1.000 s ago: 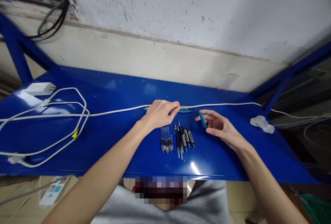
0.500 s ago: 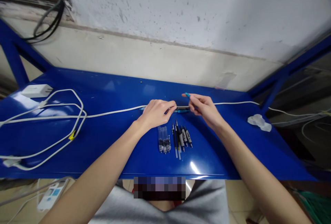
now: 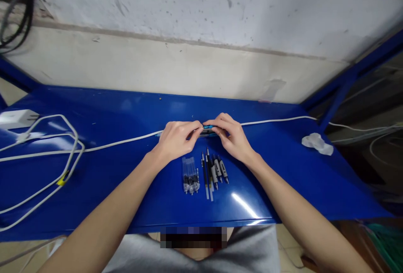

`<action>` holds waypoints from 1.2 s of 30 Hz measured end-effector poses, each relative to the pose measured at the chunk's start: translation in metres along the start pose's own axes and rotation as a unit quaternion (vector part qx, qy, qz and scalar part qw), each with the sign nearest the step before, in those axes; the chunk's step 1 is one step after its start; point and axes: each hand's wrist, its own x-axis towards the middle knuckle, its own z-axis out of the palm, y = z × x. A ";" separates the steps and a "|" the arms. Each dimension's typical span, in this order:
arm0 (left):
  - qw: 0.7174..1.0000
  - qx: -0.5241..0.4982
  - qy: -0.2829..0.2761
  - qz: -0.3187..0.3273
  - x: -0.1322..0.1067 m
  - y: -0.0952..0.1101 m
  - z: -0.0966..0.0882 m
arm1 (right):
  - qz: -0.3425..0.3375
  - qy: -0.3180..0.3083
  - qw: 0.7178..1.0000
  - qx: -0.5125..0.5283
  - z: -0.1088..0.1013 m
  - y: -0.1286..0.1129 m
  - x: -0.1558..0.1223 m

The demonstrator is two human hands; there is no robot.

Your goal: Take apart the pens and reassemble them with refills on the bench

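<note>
Narrow grip: left hand (image 3: 178,139) and right hand (image 3: 231,136) pinch a blue pen (image 3: 208,129) (the two almost touching).

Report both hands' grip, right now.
Left hand: closed, holding a blue-trimmed pen.
Right hand: closed, holding the same pen from the other end.

The scene is viewed from a single head-worn camera, angled forward and down past the grey shirt (image 3: 252,250), close above the left hand (image 3: 178,140), right hand (image 3: 231,138) and blue metal shelf (image 3: 94,105), toward the wall (image 3: 189,12)
</note>
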 end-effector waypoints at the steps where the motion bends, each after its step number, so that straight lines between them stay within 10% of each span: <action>1: 1.000 0.001 -0.001 0.002 0.000 0.000 0.000 | -0.016 0.006 1.000 -0.020 0.001 0.000 0.000; 9: 1.000 -0.008 0.011 -0.004 0.000 0.002 0.002 | -0.022 0.056 0.987 -0.147 0.003 0.002 -0.002; 27: 0.999 -0.033 -0.009 0.011 0.001 -0.006 0.002 | -0.033 0.040 0.995 -0.084 0.003 0.000 -0.001; 36: 0.998 -0.027 -0.051 0.013 0.004 0.021 -0.001 | -0.117 0.035 0.983 -0.134 0.018 -0.021 -0.001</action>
